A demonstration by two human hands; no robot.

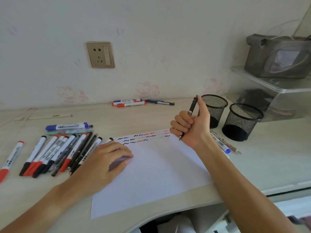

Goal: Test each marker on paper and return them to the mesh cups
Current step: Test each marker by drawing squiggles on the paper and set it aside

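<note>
Head view: paper carries a few rows of squiggles, both mesh cups look empty, a big pile of markers waits left — early-to-mid, I'd judge. Right hand fists a black pen upright, thumb on its top, tip above the paper — left hand presses the sheet flat, fingers straight.

Centre frame: paper mostly bare. Left blocked by marker pile. Right: two mesh cups, mouths open, markers lying before them.

Pale desk: paper, scattered markers, mesh cups.
</note>
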